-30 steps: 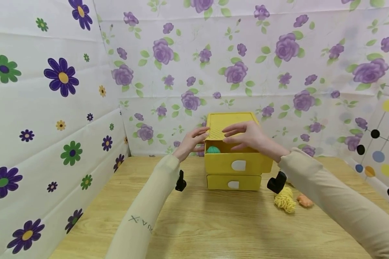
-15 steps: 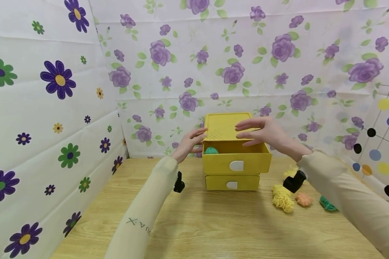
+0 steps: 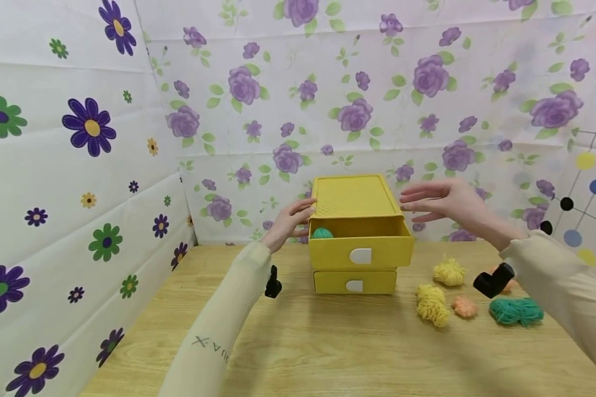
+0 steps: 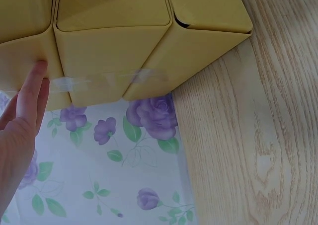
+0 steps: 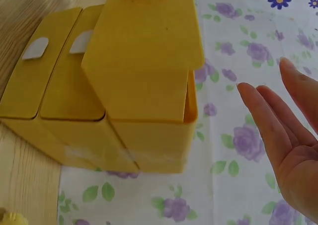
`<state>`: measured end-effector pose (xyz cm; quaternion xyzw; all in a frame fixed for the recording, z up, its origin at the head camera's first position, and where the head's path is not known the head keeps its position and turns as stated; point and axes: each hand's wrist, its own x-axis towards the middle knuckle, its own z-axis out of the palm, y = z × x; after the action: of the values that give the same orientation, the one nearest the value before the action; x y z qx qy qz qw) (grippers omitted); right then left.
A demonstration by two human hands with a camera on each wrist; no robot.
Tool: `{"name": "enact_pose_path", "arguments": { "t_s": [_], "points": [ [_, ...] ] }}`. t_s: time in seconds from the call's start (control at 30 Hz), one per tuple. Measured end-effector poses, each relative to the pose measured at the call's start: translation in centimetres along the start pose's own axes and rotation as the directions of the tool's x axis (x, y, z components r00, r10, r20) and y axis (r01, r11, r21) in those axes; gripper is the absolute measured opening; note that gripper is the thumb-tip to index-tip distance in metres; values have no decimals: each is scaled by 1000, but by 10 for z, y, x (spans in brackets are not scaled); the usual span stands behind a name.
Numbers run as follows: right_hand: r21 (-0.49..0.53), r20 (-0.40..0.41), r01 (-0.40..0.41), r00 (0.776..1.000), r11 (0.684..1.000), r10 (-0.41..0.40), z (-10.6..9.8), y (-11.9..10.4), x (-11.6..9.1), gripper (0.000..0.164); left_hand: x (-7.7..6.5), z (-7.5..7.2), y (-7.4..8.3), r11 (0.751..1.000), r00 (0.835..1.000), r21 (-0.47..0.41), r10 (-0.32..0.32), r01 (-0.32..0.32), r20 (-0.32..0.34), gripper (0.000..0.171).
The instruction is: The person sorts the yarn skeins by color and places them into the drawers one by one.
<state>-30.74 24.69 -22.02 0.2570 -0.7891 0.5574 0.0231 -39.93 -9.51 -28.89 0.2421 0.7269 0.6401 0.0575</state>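
Note:
A yellow drawer cabinet (image 3: 352, 196) stands at the back of the wooden table. Its top drawer (image 3: 338, 252), with a white tab, is pulled out towards me, and a green yarn ball (image 3: 322, 233) shows in its left corner. Fingers extended, my left hand (image 3: 287, 226) is at the cabinet's left side; the left wrist view has a fingertip (image 4: 41, 66) against the yellow side wall. My right hand (image 3: 452, 204) hovers off the cabinet's right side, fingers spread and holding nothing. In the right wrist view a gap separates that hand (image 5: 288, 140) from the cabinet (image 5: 154, 145).
Right of the cabinet lie two yellow yarn bundles, one nearer (image 3: 432, 305) and one farther (image 3: 449, 272), a peach one (image 3: 464, 306) and a green skein (image 3: 516, 311). Another peach piece (image 3: 511, 285) is partly hidden by the right wrist camera. Flowered cloth (image 3: 258, 138) hangs behind.
My right hand has moved right, from over the pulled-out drawer to beyond the cabinet's right side, uncovering the drawer and the yarn on the table. My left hand stays at the left side.

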Motion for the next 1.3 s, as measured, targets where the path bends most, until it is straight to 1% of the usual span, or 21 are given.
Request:
{"name": "enact_pose_path", "arguments": {
  "t_s": [0.07,0.13,0.2,0.33,0.43,0.5,0.6,0.67,0.8,0.87,1.0,1.07,1.17,1.3],
  "points": [
    [-18,5,-6,1000,1000,6,-5,2,-3,39,-1,0,0,1000,1000,-6,0,0,2,45],
    [-22,32,-4,999,1000,5,-12,6,-7,39,-2,0,-1,1000,1000,-8,7,-7,0,45],
    [-27,58,-14,998,1000,16,-19,11,-11,38,0,-2,-7,1000,999,0,31,-31,-9,46],
    [-75,100,-27,994,997,34,-33,20,-21,39,-1,-3,-7,998,998,11,55,-55,-8,47],
    [-137,117,-46,991,989,62,-44,26,-31,40,0,-3,-7,999,999,12,40,-39,-16,47],
    [-151,132,-72,987,986,92,-51,30,-37,40,2,-3,-7,1000,1000,5,20,-20,-23,46],
    [-131,146,-104,982,986,123,-60,39,-45,41,3,-3,-7,1000,999,0,6,-6,-31,44],
    [-115,162,-102,979,988,120,-66,46,-50,42,3,-4,-7,1000,999,-1,0,0,-32,44],
    [-131,177,-82,979,988,105,-78,62,-60,41,2,-3,-7,1000,1000,-4,-5,5,-29,45],
    [-159,165,-88,980,983,114,-83,69,-64,43,1,-2,-7,1000,999,-7,-7,7,-31,45],
    [-224,98,-148,980,963,173,-92,83,-73,47,3,-2,-9,1000,999,-12,-4,4,-32,42],
    [-266,68,-180,977,947,204,-96,90,-77,48,3,-2,-9,1000,999,-13,-3,2,-34,41],
    [-329,52,-188,975,925,217,-103,102,-86,48,4,-1,-9,1000,999,-9,-1,1,-34,41],
    [-414,32,-202,971,887,236,-112,118,-98,50,5,-1,-8,1000,999,0,2,-2,-33,42]
  ]
}}
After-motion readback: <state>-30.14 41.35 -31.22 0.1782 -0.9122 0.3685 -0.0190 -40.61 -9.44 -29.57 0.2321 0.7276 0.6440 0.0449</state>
